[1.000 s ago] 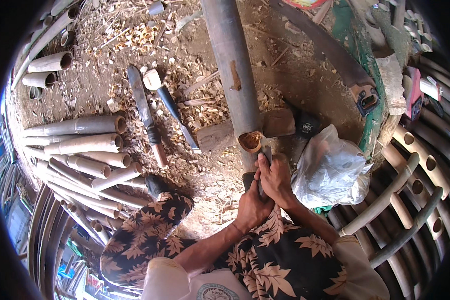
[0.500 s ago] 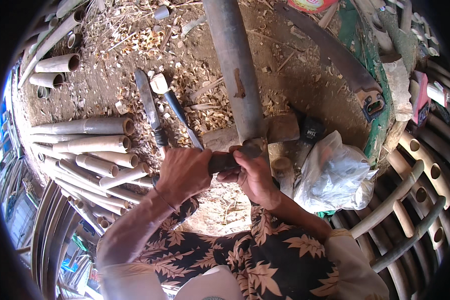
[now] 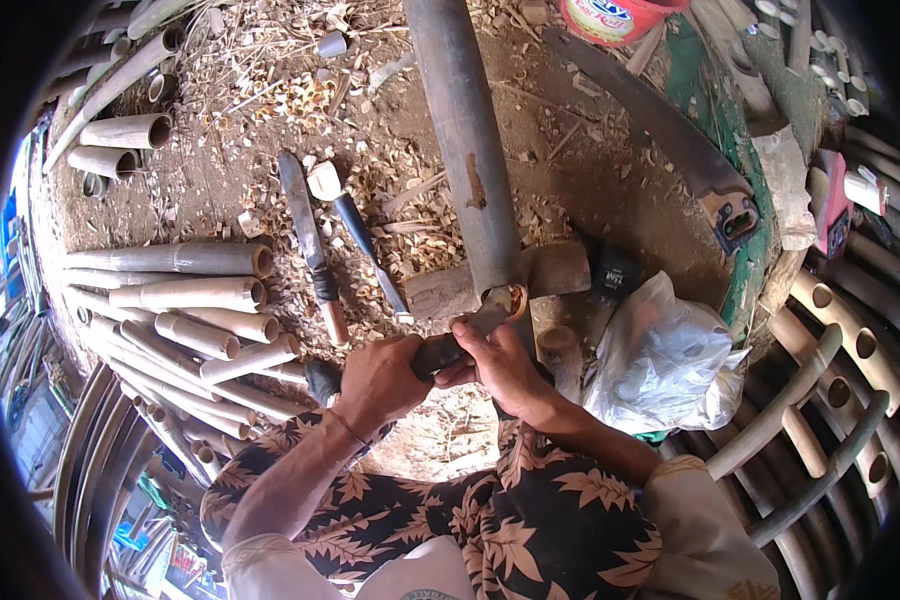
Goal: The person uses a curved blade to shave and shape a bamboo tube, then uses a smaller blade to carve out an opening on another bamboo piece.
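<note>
A long, dark bamboo tube (image 3: 465, 150) lies lengthwise before me, its near end open with a pale cut rim (image 3: 517, 300). My left hand (image 3: 385, 378) is closed round the dark handle of a knife (image 3: 435, 355). The knife's blade slants up to the right, against the tube's open end. My right hand (image 3: 505, 370) is closed on the knife nearer the blade, thumb on top; its tip is partly hidden at the rim. Beneath the tube's near part lies a short wooden block (image 3: 560, 270).
To the left lie a long-bladed knife (image 3: 305, 220), a chisel-like tool with a dark handle (image 3: 355, 225) and stacked bamboo pieces (image 3: 190, 293). A handsaw (image 3: 670, 110), a plastic bag (image 3: 670, 350) and a red tub (image 3: 620, 18) are at right. Shavings litter the ground.
Both hands have come nearer to me with the knife, and the tube's cut rim now shows. The left hand has moved away from the long-bladed knife's handle, which is now uncovered.
</note>
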`<state>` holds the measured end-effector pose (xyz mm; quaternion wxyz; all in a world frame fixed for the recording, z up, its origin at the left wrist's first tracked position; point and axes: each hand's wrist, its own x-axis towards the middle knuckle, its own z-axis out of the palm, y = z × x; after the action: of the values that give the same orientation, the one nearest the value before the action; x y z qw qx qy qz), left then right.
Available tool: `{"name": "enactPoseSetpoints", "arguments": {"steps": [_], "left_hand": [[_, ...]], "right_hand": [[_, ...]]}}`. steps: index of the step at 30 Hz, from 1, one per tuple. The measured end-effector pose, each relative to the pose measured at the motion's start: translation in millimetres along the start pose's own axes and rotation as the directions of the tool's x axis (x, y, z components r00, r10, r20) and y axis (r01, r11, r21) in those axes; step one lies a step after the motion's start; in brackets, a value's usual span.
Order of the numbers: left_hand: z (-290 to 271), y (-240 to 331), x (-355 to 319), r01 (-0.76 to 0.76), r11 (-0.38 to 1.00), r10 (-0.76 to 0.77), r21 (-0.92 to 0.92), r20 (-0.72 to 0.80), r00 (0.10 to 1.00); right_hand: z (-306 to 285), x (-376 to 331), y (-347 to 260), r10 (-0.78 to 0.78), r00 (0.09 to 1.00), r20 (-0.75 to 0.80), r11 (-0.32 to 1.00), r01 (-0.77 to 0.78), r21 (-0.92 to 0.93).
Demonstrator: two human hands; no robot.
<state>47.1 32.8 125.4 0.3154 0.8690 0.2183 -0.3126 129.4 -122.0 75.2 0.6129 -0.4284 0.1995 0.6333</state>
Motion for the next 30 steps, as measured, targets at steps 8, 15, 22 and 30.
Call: {"name": "enactPoseSetpoints", "arguments": {"steps": [8, 15, 22, 30], "left_hand": [[-84.3, 75.3, 77.4, -0.286, 0.807, 0.075, 0.517, 0.390, 0.918], [-46.2, 53.1, 50.5, -0.232, 0.891, 0.185, 0.389, 0.156, 0.970], [5.7, 16.7, -39.6, 0.130, 0.872, 0.176, -0.472, 0.549, 0.817], [87.4, -117.3, -70.5, 0.456, 0.887, -0.460, -0.073, -0.239, 0.855]], "right_hand": [[-18.1, 5.8, -10.7, -0.102, 0.992, 0.078, 0.735, 0.022, 0.678], [-20.2, -4.2, -8.7, -0.057, 0.987, 0.151, 0.753, -0.057, 0.656], [-63.4, -47.6, -26.4, -0.215, 0.974, 0.067, 0.799, 0.214, -0.561], [-120.3, 62.5, -192.0, -0.578, 0.698, 0.423, -0.581, 0.012, -0.814]]}}
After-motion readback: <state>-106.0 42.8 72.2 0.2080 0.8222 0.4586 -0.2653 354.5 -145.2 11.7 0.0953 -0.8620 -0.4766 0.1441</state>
